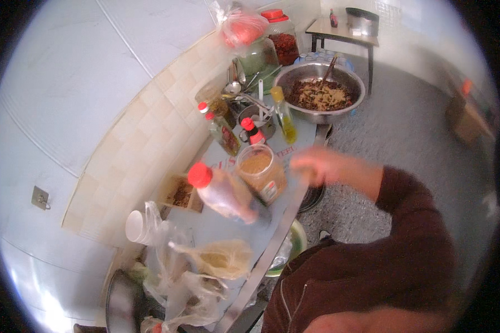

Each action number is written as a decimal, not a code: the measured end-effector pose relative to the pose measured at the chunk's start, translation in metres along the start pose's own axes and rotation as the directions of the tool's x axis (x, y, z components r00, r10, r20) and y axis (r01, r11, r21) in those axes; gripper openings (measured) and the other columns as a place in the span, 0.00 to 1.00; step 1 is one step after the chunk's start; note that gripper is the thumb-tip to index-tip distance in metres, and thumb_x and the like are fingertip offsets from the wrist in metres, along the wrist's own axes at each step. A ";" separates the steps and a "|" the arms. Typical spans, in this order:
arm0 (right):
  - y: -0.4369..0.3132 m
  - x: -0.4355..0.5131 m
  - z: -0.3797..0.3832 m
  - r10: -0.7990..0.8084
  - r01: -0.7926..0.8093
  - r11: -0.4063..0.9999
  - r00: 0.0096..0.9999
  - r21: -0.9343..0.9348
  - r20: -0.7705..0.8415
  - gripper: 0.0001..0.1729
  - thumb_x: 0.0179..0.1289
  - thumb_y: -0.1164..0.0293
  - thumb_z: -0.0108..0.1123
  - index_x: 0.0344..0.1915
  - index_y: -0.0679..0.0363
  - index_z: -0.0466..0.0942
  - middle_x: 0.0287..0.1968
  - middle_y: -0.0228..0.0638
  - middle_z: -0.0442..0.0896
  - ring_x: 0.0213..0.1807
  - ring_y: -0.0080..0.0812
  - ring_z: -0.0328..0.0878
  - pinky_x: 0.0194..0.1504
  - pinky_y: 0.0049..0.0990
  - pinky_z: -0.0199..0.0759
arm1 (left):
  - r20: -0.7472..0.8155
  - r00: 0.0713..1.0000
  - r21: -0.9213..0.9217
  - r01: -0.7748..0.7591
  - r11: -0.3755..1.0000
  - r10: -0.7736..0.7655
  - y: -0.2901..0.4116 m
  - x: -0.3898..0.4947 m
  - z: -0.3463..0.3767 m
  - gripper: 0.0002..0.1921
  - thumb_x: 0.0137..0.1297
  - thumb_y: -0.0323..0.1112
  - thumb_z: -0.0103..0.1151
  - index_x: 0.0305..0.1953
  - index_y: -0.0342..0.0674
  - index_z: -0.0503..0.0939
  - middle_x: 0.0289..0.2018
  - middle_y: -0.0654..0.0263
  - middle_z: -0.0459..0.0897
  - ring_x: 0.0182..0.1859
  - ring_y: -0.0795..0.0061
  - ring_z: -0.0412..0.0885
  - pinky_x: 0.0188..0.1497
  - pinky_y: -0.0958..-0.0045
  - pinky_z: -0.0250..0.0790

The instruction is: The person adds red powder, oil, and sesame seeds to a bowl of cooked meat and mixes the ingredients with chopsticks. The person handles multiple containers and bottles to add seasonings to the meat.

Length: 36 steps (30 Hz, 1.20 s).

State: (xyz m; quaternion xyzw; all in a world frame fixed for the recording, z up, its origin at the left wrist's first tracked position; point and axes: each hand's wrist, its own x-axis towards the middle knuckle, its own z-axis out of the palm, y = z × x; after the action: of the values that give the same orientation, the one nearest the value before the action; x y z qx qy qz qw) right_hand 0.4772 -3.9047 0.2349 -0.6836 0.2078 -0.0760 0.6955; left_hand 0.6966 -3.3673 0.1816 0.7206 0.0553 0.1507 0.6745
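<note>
My right hand (pixel 323 166), blurred by motion, reaches from a dark brown sleeve over the metal edge of the table. Whether its fingers hold something cannot be told. Just left of it stands an open clear plastic jar (pixel 261 179) of light brown powder. Beside the jar, a large plastic bottle with a red cap (pixel 225 191) leans in the view. Behind them are a small red-capped bottle (pixel 256 135) and an oil bottle with a yellow cap (pixel 285 120). My left hand is out of view; a blurred patch of skin at the bottom edge cannot be identified.
A steel bowl (pixel 360 89) holds a dark mixture topped with light brown powder, with chopsticks in it. Ladles (pixel 232 87), glass jars and plastic bags (pixel 221 258) crowd the wall side. Below the table edge sits a green-rimmed basin (pixel 301 241).
</note>
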 end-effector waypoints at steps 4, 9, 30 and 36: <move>-0.055 0.031 -0.160 -0.188 -0.077 0.929 0.747 -0.363 -0.638 0.08 0.60 0.70 0.54 0.34 0.64 0.75 0.30 0.36 0.75 0.25 0.29 0.73 0.24 0.31 0.67 | -0.091 0.995 0.068 -0.032 0.997 0.039 0.017 -0.030 0.032 0.16 0.69 0.38 0.49 0.49 0.32 0.74 0.45 0.53 0.79 0.47 0.61 0.77 0.47 0.60 0.71; -0.086 0.080 -0.277 -0.396 -0.393 0.552 0.653 -0.736 -0.646 0.12 0.60 0.73 0.52 0.41 0.64 0.80 0.33 0.47 0.83 0.35 0.44 0.81 0.38 0.42 0.74 | -0.144 0.988 0.126 -0.045 0.991 0.063 0.030 -0.056 0.062 0.16 0.69 0.38 0.50 0.50 0.33 0.73 0.46 0.54 0.78 0.47 0.62 0.76 0.48 0.61 0.71; -0.116 0.041 -0.115 -0.784 0.085 0.298 0.590 -0.951 -0.193 0.16 0.65 0.62 0.56 0.50 0.55 0.78 0.45 0.31 0.80 0.42 0.25 0.76 0.43 0.25 0.72 | -0.206 0.975 0.272 -0.021 0.962 0.079 0.034 -0.085 0.006 0.12 0.66 0.32 0.52 0.48 0.33 0.73 0.38 0.63 0.76 0.39 0.74 0.73 0.43 0.70 0.69; -0.060 0.053 0.239 -0.528 0.767 0.638 0.501 -0.070 0.686 0.07 0.59 0.74 0.57 0.37 0.65 0.77 0.27 0.34 0.79 0.28 0.19 0.72 0.31 0.24 0.68 | -0.104 0.994 -0.230 -0.005 0.973 -0.020 0.036 -0.085 -0.003 0.14 0.62 0.23 0.45 0.48 0.32 0.75 0.27 0.72 0.73 0.28 0.86 0.66 0.31 0.84 0.58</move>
State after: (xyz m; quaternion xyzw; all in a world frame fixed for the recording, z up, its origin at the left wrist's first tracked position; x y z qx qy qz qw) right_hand 0.6295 -3.7083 0.2794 -0.8119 -0.2950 -0.0722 0.4986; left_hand 0.6105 -3.3914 0.2052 0.6285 0.0758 0.1916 0.7501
